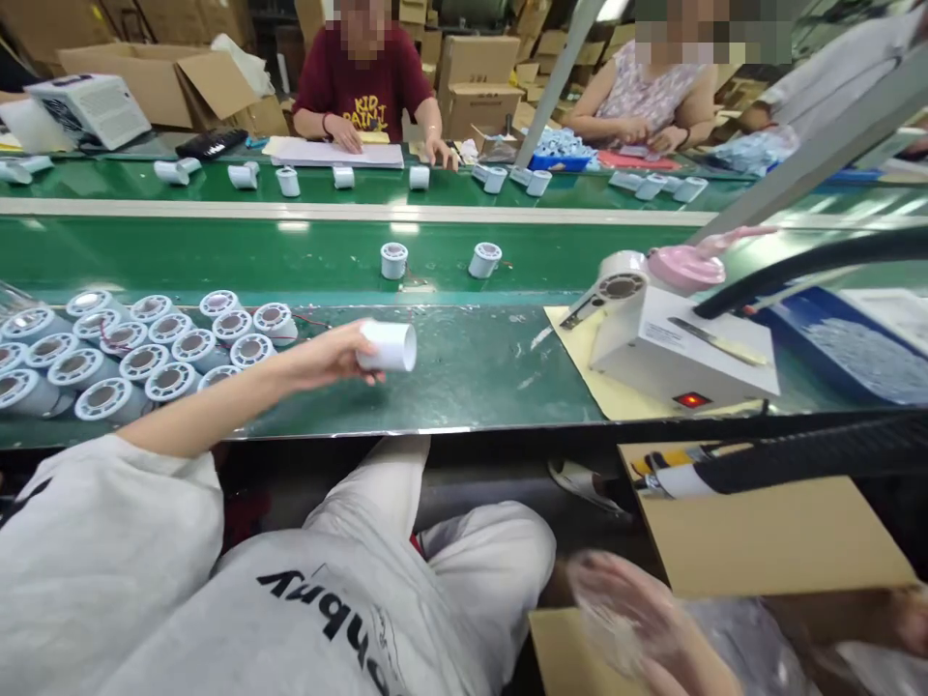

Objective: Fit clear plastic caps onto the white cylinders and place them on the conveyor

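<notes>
My left hand (344,356) reaches over the green bench, its fingers wrapped round a white plastic cylinder (390,345) lying sideways, its open end to the right. To the left of that hand stand several round, pale-blue housings (170,329) with slotted ring tops, some with thin red wires. My right hand (652,628) is low at the right, smeared by motion, over an open cardboard box (569,652). Clear plastic bags (754,638) show in the box. Something see-through and pinkish blurs around that hand, so its fingers and any hold cannot be made out.
A white machine (681,348) with a lit red switch and black hose stands on the bench at right, beside a blue tray (862,338) of small parts. Beyond, a green conveyor (239,256) carries more housings. Co-workers sit across it. A metal post (558,82) rises there.
</notes>
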`<state>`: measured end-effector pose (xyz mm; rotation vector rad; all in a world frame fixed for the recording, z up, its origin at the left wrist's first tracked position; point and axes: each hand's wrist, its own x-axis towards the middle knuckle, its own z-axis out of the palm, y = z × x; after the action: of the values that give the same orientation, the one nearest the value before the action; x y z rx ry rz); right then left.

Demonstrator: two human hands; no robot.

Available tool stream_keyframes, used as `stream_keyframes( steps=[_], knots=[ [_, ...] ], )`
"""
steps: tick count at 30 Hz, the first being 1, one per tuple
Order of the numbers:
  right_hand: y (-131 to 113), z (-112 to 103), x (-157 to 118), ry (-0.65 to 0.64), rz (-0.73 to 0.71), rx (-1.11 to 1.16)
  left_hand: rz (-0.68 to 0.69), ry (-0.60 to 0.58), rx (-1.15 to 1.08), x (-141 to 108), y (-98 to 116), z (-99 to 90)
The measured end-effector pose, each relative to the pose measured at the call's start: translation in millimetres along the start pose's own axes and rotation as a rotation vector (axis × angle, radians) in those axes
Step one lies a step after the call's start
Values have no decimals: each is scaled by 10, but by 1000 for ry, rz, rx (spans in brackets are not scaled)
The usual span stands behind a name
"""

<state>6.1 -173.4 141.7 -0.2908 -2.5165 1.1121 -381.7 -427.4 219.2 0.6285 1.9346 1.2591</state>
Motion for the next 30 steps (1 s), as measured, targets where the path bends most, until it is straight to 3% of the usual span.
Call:
stream_keyframes(
  steps=[2, 4, 7, 9, 13, 15, 20, 23, 27, 30],
  knots=[
    [-220, 291, 134, -6, -103, -114, -109, -307, -454, -121, -136, 409],
    [-392, 588, 336, 11, -217, -264, -258, -498, -612, -165, -296, 809],
    [-503, 869, 576, 68, -246, -474, -333, -623, -476, -135, -459, 1238],
    [-509, 921, 629, 64, -180, -559, -208, -671, -267, -98, -475, 1362],
    [-466, 885, 564, -27, -90, -517, 299, -508, 202, -90, -391, 1368],
    [-447, 865, 519, -36, -38, -436, 424, -433, 306, -106, -374, 1357],
    [-476, 830, 490, -35, 80, -161, 447, -370, 209, -70, -510, 1389],
    [-519, 821, 506, 55, 111, 49, 483, -362, 158, -22, -628, 1403],
    [-541, 827, 530, 140, 238, 239, 562, -434, 151, 17, -714, 1393],
    [-515, 817, 549, 168, 344, 404, 524, -541, 128, 18, -700, 1380]
  ],
)
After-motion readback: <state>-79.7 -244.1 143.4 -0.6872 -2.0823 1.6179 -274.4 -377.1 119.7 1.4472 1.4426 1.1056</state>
